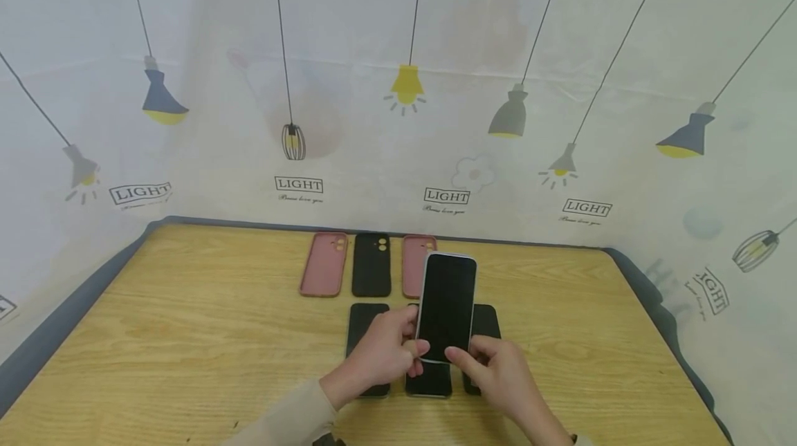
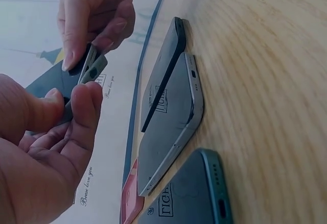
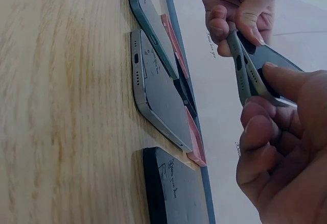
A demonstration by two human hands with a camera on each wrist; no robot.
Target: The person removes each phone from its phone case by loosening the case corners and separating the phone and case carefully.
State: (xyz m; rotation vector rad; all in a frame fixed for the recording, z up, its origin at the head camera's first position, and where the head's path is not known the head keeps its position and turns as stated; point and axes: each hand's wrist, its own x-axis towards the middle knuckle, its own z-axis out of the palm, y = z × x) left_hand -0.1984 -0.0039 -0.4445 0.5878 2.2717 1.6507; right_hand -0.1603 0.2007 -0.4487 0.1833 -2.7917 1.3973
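Note:
Both hands hold up a phone (image 1: 450,301) with a dark screen over the middle of the table. A grey-green phone case (image 3: 234,45) lies behind it; at the bottom end a gap shows between the phone's silver edge and the case in the right wrist view. My left hand (image 1: 381,348) grips the lower left corner, thumb on the front. The right hand (image 1: 506,371) pinches the lower right corner, its thumb on the screen. Below the hands lie a left phone (image 1: 366,320), a middle phone (image 1: 428,384) and a right phone (image 1: 487,320), partly covered by hands and phone.
Along the table's far edge lie a pink case (image 1: 324,266), a black case (image 1: 371,270) and another pink case (image 1: 412,273), partly hidden by the raised phone. A printed cloth (image 1: 373,155) hangs behind the wooden table (image 1: 218,321).

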